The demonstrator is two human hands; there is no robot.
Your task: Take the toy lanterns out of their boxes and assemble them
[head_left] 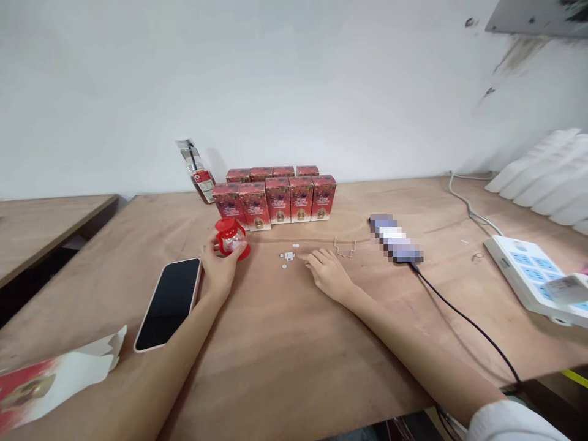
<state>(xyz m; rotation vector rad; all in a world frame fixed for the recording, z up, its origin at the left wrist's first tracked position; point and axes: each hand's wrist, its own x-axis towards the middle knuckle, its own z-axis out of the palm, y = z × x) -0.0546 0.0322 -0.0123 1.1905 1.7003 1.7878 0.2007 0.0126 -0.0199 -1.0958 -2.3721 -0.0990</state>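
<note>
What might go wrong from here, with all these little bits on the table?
The tiny white pieces lie loose by the right hand, so a brush could scatter them. The lantern in the left hand is close to the boxes; a bump might topple one. The cable runs beside the right arm; snagging it could drag the plugged-in phone.

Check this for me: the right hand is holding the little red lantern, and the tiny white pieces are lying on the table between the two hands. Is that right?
Not quite: the left hand is holding the little red lantern, not the right hand. The head view shows it. The tiny white pieces are lying on the table between the two hands.
</note>
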